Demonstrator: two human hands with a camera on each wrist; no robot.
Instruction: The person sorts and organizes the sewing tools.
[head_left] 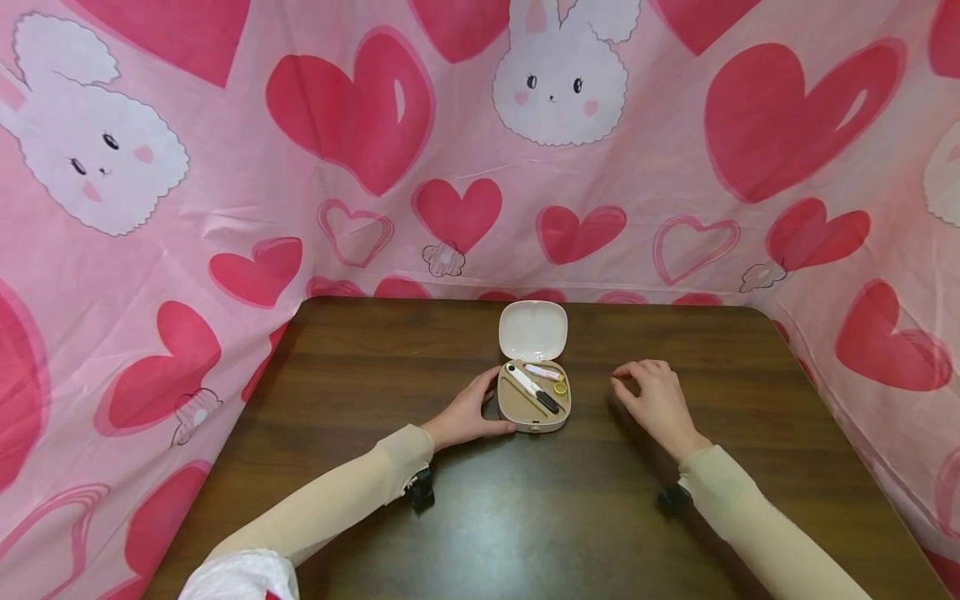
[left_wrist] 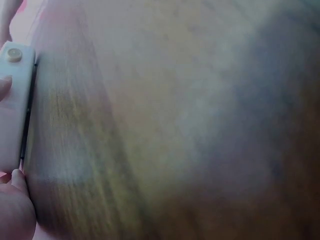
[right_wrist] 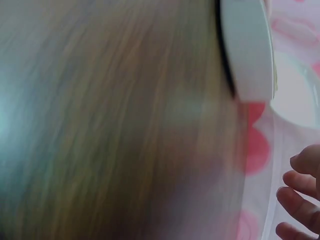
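1. At the middle of the dark wooden bench (head_left: 375, 375), a small beige case (head_left: 534, 412) is set with its white lid (head_left: 533, 330) swung open away from the person.
2. The case is gripped at its left wall by the left hand (head_left: 468, 412), thumb at the near edge.
3. The right hand (head_left: 654, 400) is rested on the bench, right of the case and apart from it, fingers loosely curled, nothing held.
4. A white-and-black tool (head_left: 532, 388), a pink tube (head_left: 543, 372) and a yellow ring (head_left: 559, 387) are contained in the case.

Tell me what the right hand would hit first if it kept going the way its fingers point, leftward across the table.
Likely the open case: the right hand lies to its right, apart from it, with only bare table between. Depth is hard to judge from the head view.
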